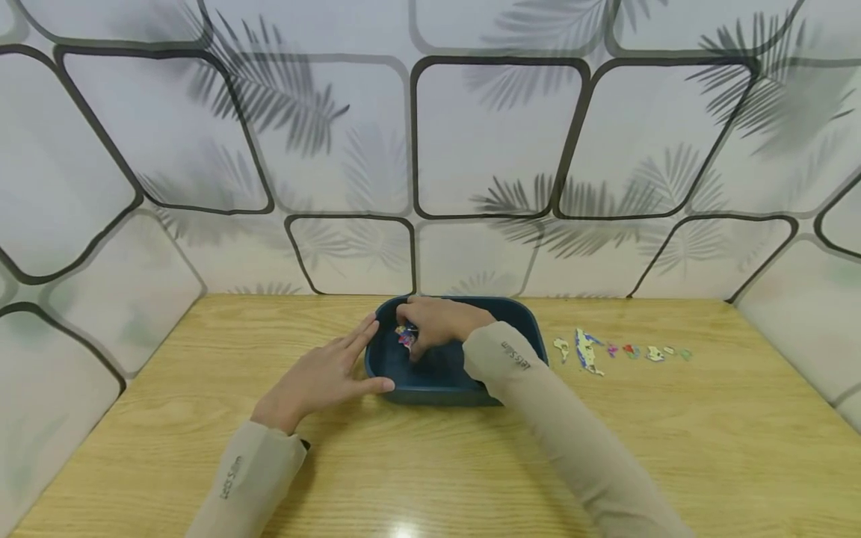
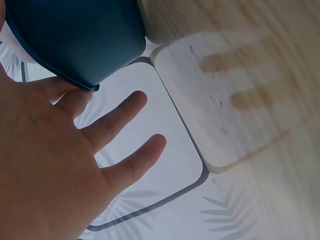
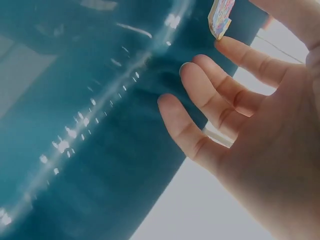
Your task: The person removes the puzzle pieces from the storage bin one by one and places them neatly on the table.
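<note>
A dark blue plastic bin (image 1: 440,396) stands on the wooden table near the wall. Inside its left half, my right hand (image 1: 440,323) pinches a small, flat, colourful cutout (image 1: 406,336) with pink, blue and yellow on it. In the right wrist view the cutout (image 3: 220,19) meets the tip of the index finger, while the other fingers are loosely bent. My left hand (image 1: 319,377) rests against the bin's left end with its fingers spread, its thumb lying at the front left corner. Two of its fingers extend past the bin in the left wrist view.
Right of the bin, several small flat cutouts lie in a row on the table (image 1: 673,448), among them a tall blue and white one (image 1: 587,351), a pale one (image 1: 561,349) and a pink one (image 1: 611,349). A leaf-patterned wall (image 1: 498,142) rises behind the table.
</note>
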Tool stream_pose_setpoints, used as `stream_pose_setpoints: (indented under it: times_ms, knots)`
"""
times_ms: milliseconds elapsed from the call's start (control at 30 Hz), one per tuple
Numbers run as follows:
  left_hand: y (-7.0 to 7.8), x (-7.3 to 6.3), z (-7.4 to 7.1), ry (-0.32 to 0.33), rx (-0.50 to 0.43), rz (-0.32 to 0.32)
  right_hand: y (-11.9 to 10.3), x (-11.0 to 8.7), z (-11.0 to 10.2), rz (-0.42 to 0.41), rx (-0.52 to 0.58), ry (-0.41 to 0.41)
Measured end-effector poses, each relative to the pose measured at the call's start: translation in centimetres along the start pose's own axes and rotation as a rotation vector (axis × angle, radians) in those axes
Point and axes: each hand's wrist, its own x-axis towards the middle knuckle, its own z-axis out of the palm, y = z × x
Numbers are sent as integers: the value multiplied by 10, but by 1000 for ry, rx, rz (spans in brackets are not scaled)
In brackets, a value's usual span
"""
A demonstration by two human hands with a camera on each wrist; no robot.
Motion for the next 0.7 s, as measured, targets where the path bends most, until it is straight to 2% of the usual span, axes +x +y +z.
stream_pose_setpoints:
  times_ms: [333, 700]
  knots:
    - [0, -1, 1, 7, -4, -4, 17, -18, -16, -33, 19, 33]
    - [0, -1, -1, 5, -4, -2, 32, -35, -22, -53, 7, 93]
